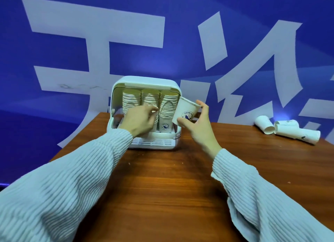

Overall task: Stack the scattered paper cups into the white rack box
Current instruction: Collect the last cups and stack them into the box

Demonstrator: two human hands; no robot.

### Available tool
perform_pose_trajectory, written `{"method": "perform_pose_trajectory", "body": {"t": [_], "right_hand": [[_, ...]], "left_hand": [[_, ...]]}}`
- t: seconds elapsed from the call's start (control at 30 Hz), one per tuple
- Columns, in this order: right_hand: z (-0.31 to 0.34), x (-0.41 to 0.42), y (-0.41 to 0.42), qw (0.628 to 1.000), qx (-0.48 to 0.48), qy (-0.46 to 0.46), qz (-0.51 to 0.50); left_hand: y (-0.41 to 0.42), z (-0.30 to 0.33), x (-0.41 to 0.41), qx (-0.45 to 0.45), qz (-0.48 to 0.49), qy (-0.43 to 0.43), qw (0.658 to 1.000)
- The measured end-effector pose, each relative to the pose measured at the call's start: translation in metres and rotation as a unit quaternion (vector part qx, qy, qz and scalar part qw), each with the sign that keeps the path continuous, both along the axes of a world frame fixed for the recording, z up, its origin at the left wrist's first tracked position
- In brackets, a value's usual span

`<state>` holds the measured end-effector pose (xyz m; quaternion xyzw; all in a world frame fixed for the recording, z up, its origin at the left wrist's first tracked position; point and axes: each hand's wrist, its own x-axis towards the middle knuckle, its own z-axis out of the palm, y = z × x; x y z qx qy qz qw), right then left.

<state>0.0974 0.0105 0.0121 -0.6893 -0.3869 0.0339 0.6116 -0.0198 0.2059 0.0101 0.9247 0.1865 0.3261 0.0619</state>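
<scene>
Right grip (196, 126): thumb low and fingertips at the rim pinch one cup (186, 110), tilted, base pointing up-left, printed logo facing the camera. Cup sits just beside the right edge of the rack (173, 87), near the top of the right stack (167, 109), not touching as far as I can tell.

Left grip (140, 119): fingers curled in at the middle stack (150, 99). It reaches into the rack opening and covers that stack's lower half. Whether it pinches a cup there or only touches the rims, cannot tell.

Rack stands upright at the far edge of the table (162, 184), front open, three stacks side by side, left stack (131, 100) partly behind the left wrist. Slotted tray at its base half hidden by the left sleeve (72, 178).

Loose cups (287, 131) lie on their sides at the far right of the table, well apart from both grips; count is hard to make out, some overlap.
</scene>
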Motion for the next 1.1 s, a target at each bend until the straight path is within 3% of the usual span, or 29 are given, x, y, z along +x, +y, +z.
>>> {"method": "perform_pose_trajectory", "body": {"t": [0.13, 0.27, 0.4, 0.53, 0.7, 0.97, 1.1], "right_hand": [[0.001, -0.008, 0.022, 1.000, -0.011, -0.025, -0.007], [0.015, -0.017, 0.053, 0.997, 0.003, -0.070, -0.014], [0.023, -0.023, 0.077, 0.988, -0.042, -0.146, -0.016], [0.022, -0.020, 0.096, 0.975, -0.126, -0.181, 0.018], [0.014, -0.013, 0.109, 0.961, -0.222, -0.156, 0.058], [-0.012, -0.008, 0.108, 0.966, -0.216, -0.125, 0.062], [-0.009, -0.013, 0.098, 0.974, -0.185, -0.114, 0.065]], "left_hand": [[-0.008, -0.005, 0.001, -0.027, -0.021, 0.022, 0.999], [-0.015, -0.021, -0.007, -0.180, -0.074, -0.171, 0.966], [-0.015, -0.038, -0.009, -0.205, -0.045, -0.263, 0.942], [-0.014, -0.046, -0.004, -0.156, -0.035, -0.260, 0.952], [-0.010, -0.038, 0.002, -0.210, -0.002, -0.240, 0.948], [-0.013, -0.032, 0.003, -0.159, 0.046, -0.137, 0.977], [-0.016, -0.026, 0.001, -0.175, 0.033, -0.143, 0.973]]}}
